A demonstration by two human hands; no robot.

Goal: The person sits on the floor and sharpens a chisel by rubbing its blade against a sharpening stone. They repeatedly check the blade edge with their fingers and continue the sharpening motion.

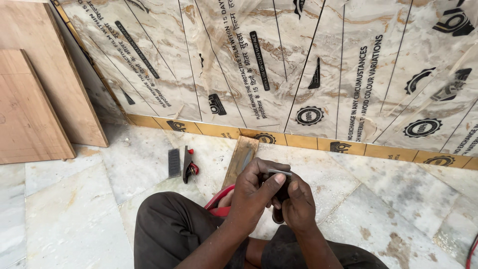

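Both of my hands are raised together over my lap in the head view. My left hand (256, 192) and my right hand (298, 204) pinch a small dark tool with a thin metal blade (279, 173) between the fingers. Most of the tool is hidden by my fingers. Just beyond my hands a flat wooden strip (241, 159) lies on the marble floor (398, 194). My knees in dark trousers (169, 229) fill the bottom of the view.
A small black and red hand plane (184, 164) lies on the floor to the left. A marble-patterned panel under printed protective film (298, 65) leans ahead with a yellow lower band. Plywood boards (35, 99) lean at left. A red sandal (219, 201) peeks out beside my knee.
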